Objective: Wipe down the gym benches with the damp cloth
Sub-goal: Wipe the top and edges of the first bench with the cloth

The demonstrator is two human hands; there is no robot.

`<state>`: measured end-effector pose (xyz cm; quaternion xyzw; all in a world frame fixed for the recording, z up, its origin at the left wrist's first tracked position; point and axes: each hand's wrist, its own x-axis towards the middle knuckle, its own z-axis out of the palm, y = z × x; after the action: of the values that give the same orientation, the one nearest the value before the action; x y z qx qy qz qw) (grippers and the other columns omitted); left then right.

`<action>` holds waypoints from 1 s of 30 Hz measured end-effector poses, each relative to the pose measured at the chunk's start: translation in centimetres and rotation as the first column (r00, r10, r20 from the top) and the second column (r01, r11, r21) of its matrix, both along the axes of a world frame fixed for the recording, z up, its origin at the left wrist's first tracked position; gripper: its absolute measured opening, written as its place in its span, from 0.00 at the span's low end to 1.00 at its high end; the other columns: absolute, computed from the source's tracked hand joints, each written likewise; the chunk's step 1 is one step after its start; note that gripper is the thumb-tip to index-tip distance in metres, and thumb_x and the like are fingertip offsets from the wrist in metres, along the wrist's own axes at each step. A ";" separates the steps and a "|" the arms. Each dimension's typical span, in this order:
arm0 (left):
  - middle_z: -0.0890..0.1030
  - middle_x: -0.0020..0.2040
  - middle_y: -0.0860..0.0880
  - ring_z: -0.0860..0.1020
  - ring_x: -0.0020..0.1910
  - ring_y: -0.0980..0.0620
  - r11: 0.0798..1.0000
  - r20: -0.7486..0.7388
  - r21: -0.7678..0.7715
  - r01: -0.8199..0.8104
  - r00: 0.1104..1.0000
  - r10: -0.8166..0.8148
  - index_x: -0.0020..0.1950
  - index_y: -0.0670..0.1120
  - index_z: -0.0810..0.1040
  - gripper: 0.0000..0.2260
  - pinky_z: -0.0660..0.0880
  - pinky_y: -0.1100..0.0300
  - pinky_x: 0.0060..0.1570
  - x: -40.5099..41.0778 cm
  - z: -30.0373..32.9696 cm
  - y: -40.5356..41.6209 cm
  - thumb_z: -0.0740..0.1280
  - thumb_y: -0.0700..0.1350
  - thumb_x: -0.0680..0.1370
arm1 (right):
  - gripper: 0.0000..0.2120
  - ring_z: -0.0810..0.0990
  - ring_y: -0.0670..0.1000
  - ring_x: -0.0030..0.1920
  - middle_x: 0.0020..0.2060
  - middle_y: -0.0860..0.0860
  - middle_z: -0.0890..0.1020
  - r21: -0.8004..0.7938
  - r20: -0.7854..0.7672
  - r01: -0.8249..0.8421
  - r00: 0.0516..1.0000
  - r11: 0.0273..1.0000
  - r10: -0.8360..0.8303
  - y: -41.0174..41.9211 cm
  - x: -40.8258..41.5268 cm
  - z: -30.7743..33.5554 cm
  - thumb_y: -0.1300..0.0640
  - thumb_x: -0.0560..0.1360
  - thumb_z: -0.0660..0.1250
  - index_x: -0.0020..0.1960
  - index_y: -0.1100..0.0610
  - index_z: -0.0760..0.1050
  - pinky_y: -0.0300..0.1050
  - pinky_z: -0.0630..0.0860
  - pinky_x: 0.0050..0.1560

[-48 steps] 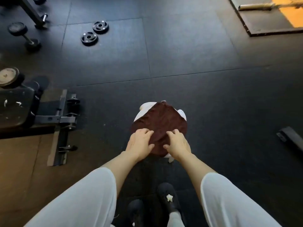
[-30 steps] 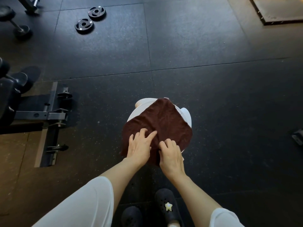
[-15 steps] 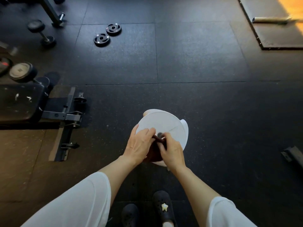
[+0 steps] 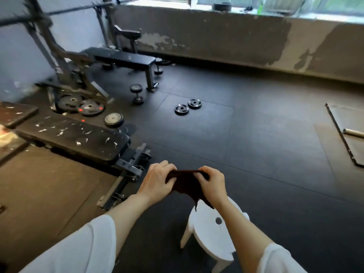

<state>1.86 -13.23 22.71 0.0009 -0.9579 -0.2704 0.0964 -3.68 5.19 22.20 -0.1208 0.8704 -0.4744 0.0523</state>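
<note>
A dark brown cloth (image 4: 187, 184) is bunched and held in the air above a white stool (image 4: 210, 231). My left hand (image 4: 155, 180) grips its left end and my right hand (image 4: 212, 184) grips its right end, with a corner hanging down between them. A black padded bench (image 4: 78, 138), flecked with white marks, lies to the left at floor-frame level. A second black flat bench (image 4: 126, 58) stands further back by the wall.
Two small weight plates (image 4: 188, 107) lie on the black rubber floor ahead. A dumbbell (image 4: 136, 93) and larger plates (image 4: 84, 107) sit near the rack at left. A platform edge with a bar end (image 4: 352, 133) is at right. A low wall runs along the back.
Both hands gathered the cloth off the stool top and lifted it. My view rose from the floor to take in the benches and the back wall.
</note>
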 end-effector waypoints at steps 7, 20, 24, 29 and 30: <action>0.79 0.45 0.48 0.77 0.47 0.50 0.901 -0.134 0.201 -0.385 0.900 0.415 0.49 0.46 0.80 0.03 0.73 0.54 0.51 1.4 8.3 -6.4 0.68 0.42 0.76 | 0.05 0.74 0.45 0.38 0.35 0.47 0.77 -0.173 -0.073 -0.114 0.992 0.978 0.102 -10.9 -0.8 8.8 0.60 0.75 0.69 0.41 0.55 0.75 0.30 0.66 0.36; 0.84 0.41 0.53 0.81 0.43 0.61 0.660 -0.092 0.649 -0.379 0.822 0.562 0.46 0.49 0.81 0.01 0.76 0.67 0.47 -2.9 10.7 -16.9 0.71 0.44 0.76 | 0.14 0.82 0.52 0.50 0.47 0.53 0.82 -0.627 0.178 -0.364 0.794 0.689 0.581 -24.4 -3.5 11.7 0.66 0.78 0.61 0.47 0.55 0.84 0.40 0.77 0.48; 0.81 0.40 0.57 0.79 0.39 0.68 0.692 -0.125 0.664 -0.281 0.872 0.474 0.43 0.53 0.79 0.10 0.72 0.73 0.44 -8.5 10.0 -21.8 0.69 0.37 0.77 | 0.17 0.84 0.49 0.43 0.40 0.53 0.86 -0.623 0.171 -0.329 0.827 0.709 0.535 -28.3 -9.0 11.7 0.74 0.74 0.59 0.45 0.58 0.83 0.37 0.78 0.44; 0.83 0.43 0.53 0.81 0.47 0.56 0.706 -0.114 0.675 -0.214 0.915 0.387 0.49 0.47 0.81 0.08 0.76 0.63 0.51 -16.9 10.0 -27.7 0.67 0.35 0.77 | 0.19 0.80 0.44 0.48 0.47 0.49 0.82 -0.370 -0.040 -0.238 0.970 0.898 0.240 -32.5 -16.6 9.8 0.73 0.70 0.68 0.50 0.51 0.80 0.42 0.78 0.53; 0.83 0.44 0.53 0.81 0.48 0.56 0.705 -0.122 0.680 -0.200 0.918 0.378 0.48 0.48 0.80 0.08 0.76 0.62 0.52 -18.6 10.2 -28.5 0.67 0.36 0.77 | 0.20 0.78 0.42 0.52 0.52 0.46 0.80 -0.307 -0.090 -0.257 0.966 0.916 0.241 -32.9 -17.9 9.5 0.69 0.70 0.71 0.55 0.48 0.78 0.40 0.77 0.56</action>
<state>-16.69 -41.76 32.95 0.1514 -0.7690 -0.5675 0.2526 -21.54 -27.75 31.66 -0.2492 0.7616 -0.5940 0.0704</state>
